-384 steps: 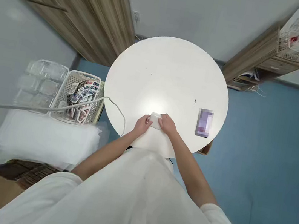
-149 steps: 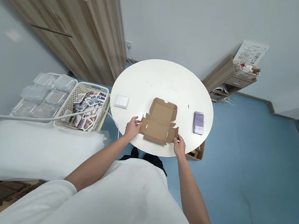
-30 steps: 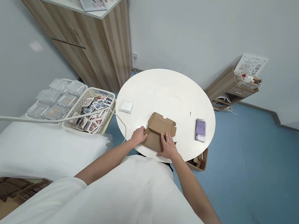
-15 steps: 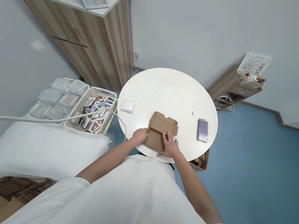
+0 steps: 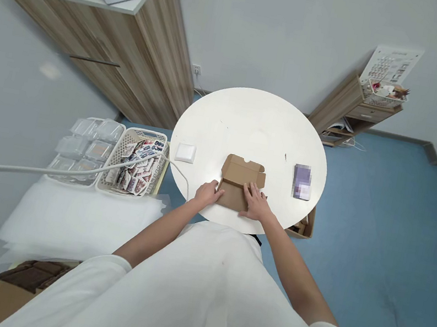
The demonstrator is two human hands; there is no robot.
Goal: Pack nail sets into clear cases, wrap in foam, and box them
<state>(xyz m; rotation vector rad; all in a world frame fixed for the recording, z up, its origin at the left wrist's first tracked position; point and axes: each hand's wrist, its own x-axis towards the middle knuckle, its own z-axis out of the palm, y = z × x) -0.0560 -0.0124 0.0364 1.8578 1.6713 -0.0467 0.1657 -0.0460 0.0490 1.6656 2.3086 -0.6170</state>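
Observation:
A brown cardboard box (image 5: 242, 175) lies on the white round table (image 5: 255, 119), its notched lid flap folded back away from me. At its left side, my left hand (image 5: 208, 193) is closed on the edge, thumb toward the inside. My right hand (image 5: 257, 203) rests on the right part of the box with its fingers spread. A small white packet (image 5: 185, 152) lies on the table's left, and a purple item (image 5: 302, 182), blurred out in part, is on the right.
Left of the table stand a white basket (image 5: 104, 183) of printed packets and clear plastic cases (image 5: 100, 150). White sheets (image 5: 79, 218) are stacked nearer me. A white cable (image 5: 53, 174) crosses in front of them. An open carton (image 5: 308, 229) sits below the table's right edge.
The view has shifted a little. Both hands remain at the box, my left hand at its left edge and my right hand spread on it.

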